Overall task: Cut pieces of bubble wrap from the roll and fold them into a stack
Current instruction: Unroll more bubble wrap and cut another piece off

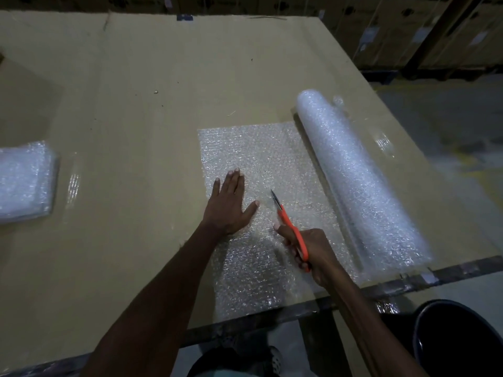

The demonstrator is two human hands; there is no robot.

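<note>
A roll of bubble wrap lies at the right of the table, with a sheet unrolled leftward from it. My left hand lies flat on the sheet, fingers spread, pressing it down. My right hand grips orange-handled scissors; their blades point away from me over the sheet, just right of my left thumb. A stack of folded bubble wrap pieces sits at the table's left edge.
The table top is covered in brown cardboard, with a dark metal front edge. A dark round bin stands on the floor at the lower right. Cardboard boxes line the dim background.
</note>
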